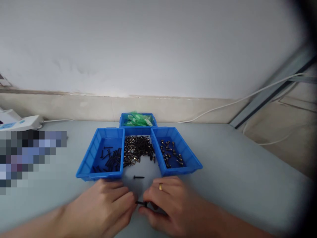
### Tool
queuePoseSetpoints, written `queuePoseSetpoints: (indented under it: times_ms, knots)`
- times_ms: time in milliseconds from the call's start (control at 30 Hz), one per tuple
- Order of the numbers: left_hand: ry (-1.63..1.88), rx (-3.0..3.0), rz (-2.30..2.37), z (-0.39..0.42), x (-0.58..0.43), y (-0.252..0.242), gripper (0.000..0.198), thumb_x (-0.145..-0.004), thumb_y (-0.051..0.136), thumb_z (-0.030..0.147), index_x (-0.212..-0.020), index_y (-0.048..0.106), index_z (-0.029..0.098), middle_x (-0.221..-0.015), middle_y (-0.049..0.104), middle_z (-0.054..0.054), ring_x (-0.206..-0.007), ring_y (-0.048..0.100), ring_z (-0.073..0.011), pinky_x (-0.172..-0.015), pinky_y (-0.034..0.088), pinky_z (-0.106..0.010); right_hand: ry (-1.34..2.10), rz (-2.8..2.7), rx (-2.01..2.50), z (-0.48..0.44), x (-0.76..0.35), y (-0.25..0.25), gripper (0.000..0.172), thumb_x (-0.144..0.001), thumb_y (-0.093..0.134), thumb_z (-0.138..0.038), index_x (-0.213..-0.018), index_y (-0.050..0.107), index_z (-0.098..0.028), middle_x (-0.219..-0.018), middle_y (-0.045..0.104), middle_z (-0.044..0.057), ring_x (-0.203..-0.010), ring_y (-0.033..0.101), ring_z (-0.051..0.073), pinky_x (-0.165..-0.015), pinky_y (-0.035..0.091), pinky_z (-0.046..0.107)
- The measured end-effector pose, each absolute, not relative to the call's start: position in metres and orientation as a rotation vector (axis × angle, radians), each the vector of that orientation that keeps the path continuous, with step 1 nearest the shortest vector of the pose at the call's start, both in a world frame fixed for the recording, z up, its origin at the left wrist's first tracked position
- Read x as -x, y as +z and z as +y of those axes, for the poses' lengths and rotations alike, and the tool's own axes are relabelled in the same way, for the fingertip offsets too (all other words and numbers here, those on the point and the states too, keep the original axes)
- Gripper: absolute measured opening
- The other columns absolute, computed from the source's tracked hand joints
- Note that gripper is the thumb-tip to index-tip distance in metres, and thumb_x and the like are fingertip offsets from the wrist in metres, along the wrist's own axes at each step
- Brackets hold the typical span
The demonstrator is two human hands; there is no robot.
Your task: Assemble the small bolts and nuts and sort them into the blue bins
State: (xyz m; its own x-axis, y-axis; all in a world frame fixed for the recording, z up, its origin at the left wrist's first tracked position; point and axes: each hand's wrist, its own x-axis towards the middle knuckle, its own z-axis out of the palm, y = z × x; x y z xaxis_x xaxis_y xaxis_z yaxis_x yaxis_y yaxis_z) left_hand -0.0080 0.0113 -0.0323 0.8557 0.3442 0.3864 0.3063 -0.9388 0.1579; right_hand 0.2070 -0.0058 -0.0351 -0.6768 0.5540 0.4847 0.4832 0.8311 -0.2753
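Note:
A black screw (141, 203) lies level between my two hands, close above the table. My left hand (109, 206) is closed, with its fingertips at the pointed end of the screw; its thumb is hidden. The thumb and forefinger of my right hand (170, 203), which wears a gold ring, pinch about the head end. Just beyond the hands, another black screw (139, 177) lies on the table. Behind it is a pile of mixed dark and shiny screws (138, 147). Black screws (112, 161) lie in the left blue tray (85, 165), and shiny-headed screws (168, 149) in the right blue tray (189, 158).
A smaller blue tray (122, 123) with green plastic packaging (138, 119) stands behind the pile. At the far left are a white power strip (23, 123) and a pixelated area. A white cable (218, 107) and a metal frame bar (260, 96) rise at the right. The wall closes off the back.

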Motion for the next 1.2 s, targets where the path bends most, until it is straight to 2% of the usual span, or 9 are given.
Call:
queuePoseSetpoints:
  times_ms: [300,433,667,967,1200]
  knots:
    - [0.558,-2.927,0.545,0.0126,0.0082,-0.0339,0.037,-0.096,0.023,0.012,-0.069,0.047,0.017,-0.061,0.051,0.001,-0.05,0.045,-0.014,-0.045,0.032,-0.03,0.203,-2.459,0.697,-0.0071,-0.2058,-0.0315,0.017,-0.094,0.045,-0.027,-0.087,0.056,-0.016,-0.069,0.063,0.001,-0.066,0.059,0.014,-0.064,0.043,0.024]
    - [0.54,-2.926,0.552,0.0123,0.0095,-0.0344,0.034,-0.095,0.024,0.012,-0.07,0.046,0.018,-0.062,0.051,0.001,-0.051,0.045,-0.0141,-0.045,0.032,-0.03,0.248,-2.431,0.677,-0.0074,-0.2064,-0.0294,0.01,-0.092,0.047,-0.02,-0.087,0.055,-0.016,-0.077,0.063,0.002,-0.071,0.058,0.014,-0.064,0.043,0.024]
    - [0.517,-2.896,0.592,0.0125,0.0093,-0.0332,0.027,-0.09,0.028,0.009,-0.071,0.046,0.019,-0.061,0.052,0.002,-0.05,0.045,-0.0142,-0.045,0.032,-0.03,0.277,-2.397,0.667,-0.0069,-0.2065,-0.0294,0.005,-0.09,0.049,-0.017,-0.093,0.052,-0.017,-0.091,0.063,0.006,-0.083,0.059,0.014,-0.074,0.046,0.024]
    - [0.469,-2.897,0.588,0.013,0.0085,-0.0341,0.023,-0.084,0.03,0.009,-0.073,0.047,0.019,-0.061,0.052,0.002,-0.05,0.047,-0.0148,-0.045,0.033,-0.03,0.258,-2.461,0.624,-0.0067,-0.2061,-0.03,0.014,-0.09,0.048,-0.019,-0.102,0.054,-0.016,-0.093,0.065,0.005,-0.084,0.06,0.014,-0.073,0.046,0.023]
    - [0.486,-2.89,0.614,0.0115,0.0087,-0.0336,0.024,-0.088,0.029,0.011,-0.073,0.045,0.019,-0.061,0.053,0.002,-0.05,0.047,-0.0147,-0.044,0.033,-0.029,0.319,-2.54,0.571,-0.0025,-0.2061,-0.0303,0.009,-0.088,0.05,-0.02,-0.09,0.057,-0.017,-0.084,0.063,0.003,-0.073,0.057,0.012,-0.066,0.045,0.022]
